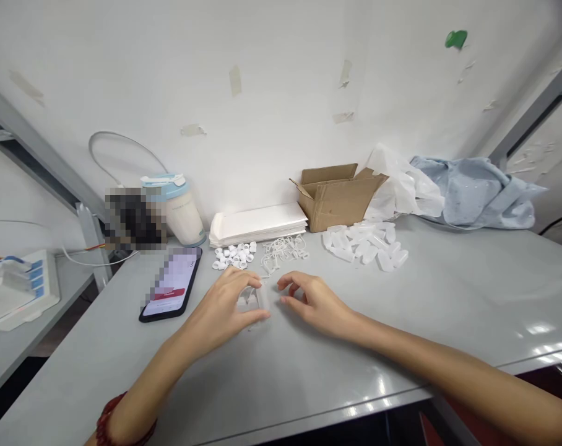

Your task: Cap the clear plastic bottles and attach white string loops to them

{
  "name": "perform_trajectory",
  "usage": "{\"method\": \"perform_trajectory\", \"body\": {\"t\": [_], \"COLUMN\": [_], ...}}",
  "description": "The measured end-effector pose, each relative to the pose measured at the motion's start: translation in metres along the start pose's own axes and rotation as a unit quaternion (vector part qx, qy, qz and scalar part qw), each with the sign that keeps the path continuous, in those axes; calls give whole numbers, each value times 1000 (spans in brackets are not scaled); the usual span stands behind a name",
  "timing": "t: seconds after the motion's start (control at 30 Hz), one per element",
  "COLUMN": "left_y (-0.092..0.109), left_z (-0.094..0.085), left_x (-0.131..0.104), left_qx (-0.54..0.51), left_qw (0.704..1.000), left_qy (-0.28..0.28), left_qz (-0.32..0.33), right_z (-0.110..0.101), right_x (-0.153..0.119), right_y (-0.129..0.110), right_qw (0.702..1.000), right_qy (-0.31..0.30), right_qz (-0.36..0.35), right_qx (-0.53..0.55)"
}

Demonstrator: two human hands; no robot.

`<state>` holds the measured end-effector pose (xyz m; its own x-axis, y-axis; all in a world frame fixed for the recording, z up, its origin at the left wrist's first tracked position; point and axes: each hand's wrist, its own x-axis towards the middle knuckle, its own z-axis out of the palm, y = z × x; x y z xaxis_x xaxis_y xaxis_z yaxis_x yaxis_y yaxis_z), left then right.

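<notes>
A small clear plastic piece is held near the middle of the grey table, its ends spanned by the thumb and fingertips of the left hand. The right hand is poised just to its right, fingers loosely curled and parted, with nothing seen between them. Beyond the hands, small white caps are heaped on the left, a tangle of white cords lies beside them, and loose translucent pieces are spread farther right. The phone is laid to the left of the left hand; at the far side, a white stack and an open cardboard box are set. The clear piece could be lost from the fingertips if it is pinched unevenly, since its sides look smooth and little of it is covered. If it is dropped, it could be hard to spot, as its outline is barely told from the glossy surface. Several cords could be dragged out together if one is pulled, because their loops are crossed. The caps could be scattered by a brush of the left knuckles, so close is the heap.
</notes>
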<state>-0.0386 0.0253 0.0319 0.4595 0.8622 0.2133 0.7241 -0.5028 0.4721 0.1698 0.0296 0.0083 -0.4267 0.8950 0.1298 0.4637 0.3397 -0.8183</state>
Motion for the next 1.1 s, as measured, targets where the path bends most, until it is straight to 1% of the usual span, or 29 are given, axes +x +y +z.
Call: {"method": "perform_trajectory", "body": {"t": [0.1,0.27,0.5,0.7,0.9,1.03,1.1], "left_y": [5,7,9,14,12,9,7], "left_z": [2,6,0,-4,-6,-4,-2], "left_x": [-1,-3,-1,-1,-2,-2,-1], "left_qx": [-11,-18,-20,-19,-15,-25,-32], "left_qw": [999,998,994,993,992,994,996], "left_qy": [-28,-65,-104,-115,-126,-107,-83], "left_qz": [-16,-8,-17,-21,-13,-1,-15], "right_z": [0,1,2,3,4,6,6], "right_x": [0,1,-2,-3,-4,-4,-4], "right_y": [1,1,1,1,0,2,3], "right_qw": [1000,999,998,998,997,996,995], "right_qy": [3,-12,-36,-48,-49,-48,-46], "right_qz": [-10,-24,-39,-42,-59,-75,-84], "right_qx": [-9,-18,-19,-28,-20,-24,-26]}}
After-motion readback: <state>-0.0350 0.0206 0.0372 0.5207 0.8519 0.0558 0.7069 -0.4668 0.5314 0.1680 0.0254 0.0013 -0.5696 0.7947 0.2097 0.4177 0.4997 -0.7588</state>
